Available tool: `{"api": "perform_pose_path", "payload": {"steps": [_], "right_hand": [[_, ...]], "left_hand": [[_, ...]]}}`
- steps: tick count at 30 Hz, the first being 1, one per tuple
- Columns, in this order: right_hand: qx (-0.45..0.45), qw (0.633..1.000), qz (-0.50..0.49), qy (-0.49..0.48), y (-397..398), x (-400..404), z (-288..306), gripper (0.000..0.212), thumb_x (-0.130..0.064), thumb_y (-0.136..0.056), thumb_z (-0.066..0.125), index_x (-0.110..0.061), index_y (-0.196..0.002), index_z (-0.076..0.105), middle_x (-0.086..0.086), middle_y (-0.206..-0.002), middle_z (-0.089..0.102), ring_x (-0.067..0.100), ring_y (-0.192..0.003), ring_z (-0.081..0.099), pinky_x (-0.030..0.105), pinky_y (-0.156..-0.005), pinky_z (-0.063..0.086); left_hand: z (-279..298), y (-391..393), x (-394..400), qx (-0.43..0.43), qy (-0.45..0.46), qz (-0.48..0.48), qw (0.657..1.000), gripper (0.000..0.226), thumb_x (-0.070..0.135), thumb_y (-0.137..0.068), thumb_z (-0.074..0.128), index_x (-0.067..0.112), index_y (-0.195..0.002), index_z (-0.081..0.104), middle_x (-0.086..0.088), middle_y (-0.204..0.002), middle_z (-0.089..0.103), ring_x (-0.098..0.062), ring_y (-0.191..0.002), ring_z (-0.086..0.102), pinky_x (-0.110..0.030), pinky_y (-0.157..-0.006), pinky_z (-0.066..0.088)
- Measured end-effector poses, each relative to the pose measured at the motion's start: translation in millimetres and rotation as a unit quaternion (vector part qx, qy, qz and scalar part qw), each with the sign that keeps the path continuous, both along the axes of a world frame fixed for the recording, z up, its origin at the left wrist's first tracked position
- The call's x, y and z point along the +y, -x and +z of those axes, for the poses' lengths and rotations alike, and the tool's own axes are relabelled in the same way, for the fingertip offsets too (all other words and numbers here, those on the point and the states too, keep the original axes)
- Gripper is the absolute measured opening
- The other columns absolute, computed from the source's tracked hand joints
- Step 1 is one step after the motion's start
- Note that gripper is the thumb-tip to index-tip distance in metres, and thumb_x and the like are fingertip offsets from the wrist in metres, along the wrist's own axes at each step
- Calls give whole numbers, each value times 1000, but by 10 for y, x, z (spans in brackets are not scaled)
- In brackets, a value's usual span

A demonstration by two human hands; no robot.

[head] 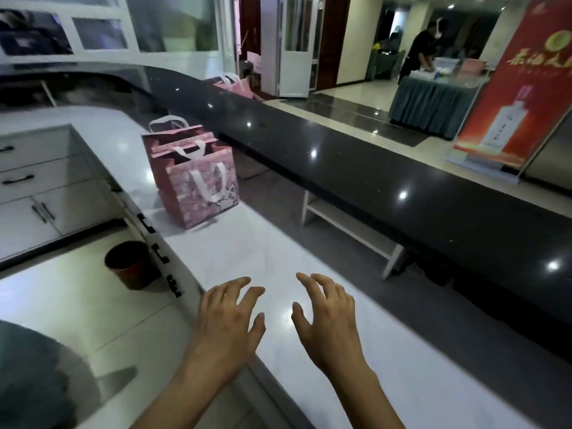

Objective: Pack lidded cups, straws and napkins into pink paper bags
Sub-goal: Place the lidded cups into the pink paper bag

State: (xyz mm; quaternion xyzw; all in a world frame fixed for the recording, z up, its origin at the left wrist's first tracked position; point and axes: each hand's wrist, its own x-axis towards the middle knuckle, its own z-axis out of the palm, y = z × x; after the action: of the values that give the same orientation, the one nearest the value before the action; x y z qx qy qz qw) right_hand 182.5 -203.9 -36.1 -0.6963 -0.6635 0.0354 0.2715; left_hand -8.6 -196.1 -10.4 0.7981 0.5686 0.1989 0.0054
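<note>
Both hands, left [227, 317] and right [326, 320], hover empty with fingers spread above the white counter [278, 252], pink paper bags [193, 174] well beyond.

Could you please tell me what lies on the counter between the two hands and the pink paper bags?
Nothing: in the head view, bare white counter separates the left hand and right hand from the pink paper bags.

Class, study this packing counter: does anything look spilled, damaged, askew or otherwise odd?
Nothing is spilled or broken. The pink paper bags stand upright in a cluster on the white counter. The one oddity: no cups, straws or napkins are visible, and the left hand and right hand hover empty.
</note>
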Motion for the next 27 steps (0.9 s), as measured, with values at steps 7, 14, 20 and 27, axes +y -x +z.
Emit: {"api": "perform_pose_path", "payload": {"steps": [7,14,20,27], "right_hand": [[18,998,61,5,1013,716,80,47,-37,-94,56,-35,-140,48,-7,-132,54,15,-118,52,35,-101,41],[32,995,90,-18,1508,1696,59,43,-33,-93,58,-32,-135,53,-8,-125,57,14,-108,54,32,-96,43],[45,994,98,-31,1727,2858,44,43,-30,-92,61,-30,-134,55,-6,-125,58,16,-110,55,34,-96,43],[43,992,110,-46,1915,4161,286,40,-30,-91,64,-27,-131,57,-3,-129,57,18,-107,56,39,-94,46]], "left_hand": [[-129,987,438,-19,45,36,998,34,35,-87,64,32,-121,61,4,-126,62,-20,-110,62,-41,-93,52],[-170,1488,1274,-39,59,55,996,39,39,-94,52,34,-133,55,9,-137,53,-16,-126,49,-39,-107,41],[-119,1847,2346,-23,40,51,998,45,46,-92,37,32,-131,55,8,-130,57,-18,-123,52,-40,-104,44],[100,2053,3511,-9,-7,47,999,42,34,-92,40,24,-128,59,5,-128,63,-21,-118,57,-38,-99,42]]}}
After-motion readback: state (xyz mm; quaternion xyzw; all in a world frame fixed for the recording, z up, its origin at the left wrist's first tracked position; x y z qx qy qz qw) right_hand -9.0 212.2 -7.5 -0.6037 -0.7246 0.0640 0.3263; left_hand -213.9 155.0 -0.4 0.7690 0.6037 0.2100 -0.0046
